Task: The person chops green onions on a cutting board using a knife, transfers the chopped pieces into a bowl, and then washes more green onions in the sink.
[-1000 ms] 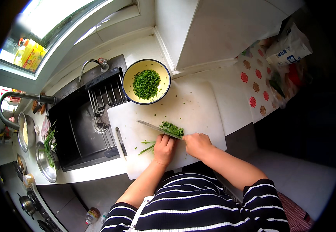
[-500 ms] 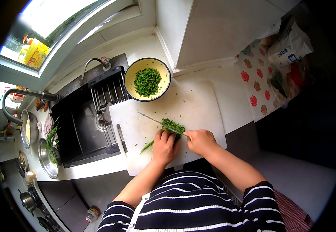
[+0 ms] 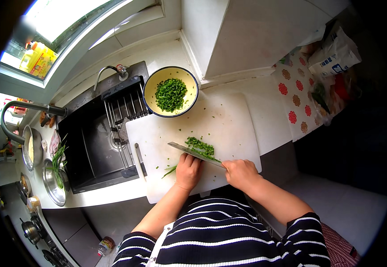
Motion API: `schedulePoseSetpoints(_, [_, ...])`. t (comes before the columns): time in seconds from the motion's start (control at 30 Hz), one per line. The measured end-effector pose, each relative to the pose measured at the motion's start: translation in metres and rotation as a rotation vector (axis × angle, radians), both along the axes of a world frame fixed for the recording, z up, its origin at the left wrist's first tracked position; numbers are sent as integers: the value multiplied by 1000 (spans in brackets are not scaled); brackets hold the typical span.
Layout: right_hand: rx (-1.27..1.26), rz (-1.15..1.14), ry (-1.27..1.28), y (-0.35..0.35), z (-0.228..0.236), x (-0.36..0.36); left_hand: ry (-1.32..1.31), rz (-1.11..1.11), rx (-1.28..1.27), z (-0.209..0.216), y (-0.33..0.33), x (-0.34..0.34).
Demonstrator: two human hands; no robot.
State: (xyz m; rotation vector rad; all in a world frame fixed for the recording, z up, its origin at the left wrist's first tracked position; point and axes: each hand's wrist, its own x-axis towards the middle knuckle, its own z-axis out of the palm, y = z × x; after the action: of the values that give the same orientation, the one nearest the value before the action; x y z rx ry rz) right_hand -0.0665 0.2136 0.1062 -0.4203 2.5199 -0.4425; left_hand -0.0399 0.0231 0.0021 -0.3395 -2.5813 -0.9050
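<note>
My right hand (image 3: 241, 172) is closed round the handle of a kitchen knife (image 3: 189, 150). The blade slants up to the left across the white cutting board (image 3: 233, 129), right in front of my left fingers. My left hand (image 3: 188, 172) presses curled fingers on a bunch of green chives (image 3: 170, 171); their thin ends stick out to its left, and the rest is hidden under the fingers. Beyond the blade lies a small heap of chopped chives (image 3: 198, 144). At the board's far edge, a yellow bowl (image 3: 191, 94) with a dark rim contains more chopped chives (image 3: 170, 94).
Left of the board is a black sink (image 3: 91, 147) with a metal rack (image 3: 113, 122) and a tall faucet (image 3: 28, 107). Metal bowls, one with long green stalks (image 3: 59, 162), stand farther left. A flowered cloth (image 3: 296, 95) and plastic bags (image 3: 333, 62) occupy the right.
My right hand and the knife have shifted right and slightly toward me. The blade shows more of its flat side. My left hand stays nearly in place, with less stalk showing beside it.
</note>
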Motion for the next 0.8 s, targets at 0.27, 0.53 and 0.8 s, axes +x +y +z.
schedulePoseSetpoints(0.27, [186,73,-188,-19,11,-24,20,31,31,1,1,-2])
schedulePoseSetpoints(0.53, [151,50,-169,-41,-23,-30,7,54,3,-2,4,-1])
schedulePoseSetpoints(0.8, [20,29,-73,-31,-35,-39,-106,28,-60,4,3,0])
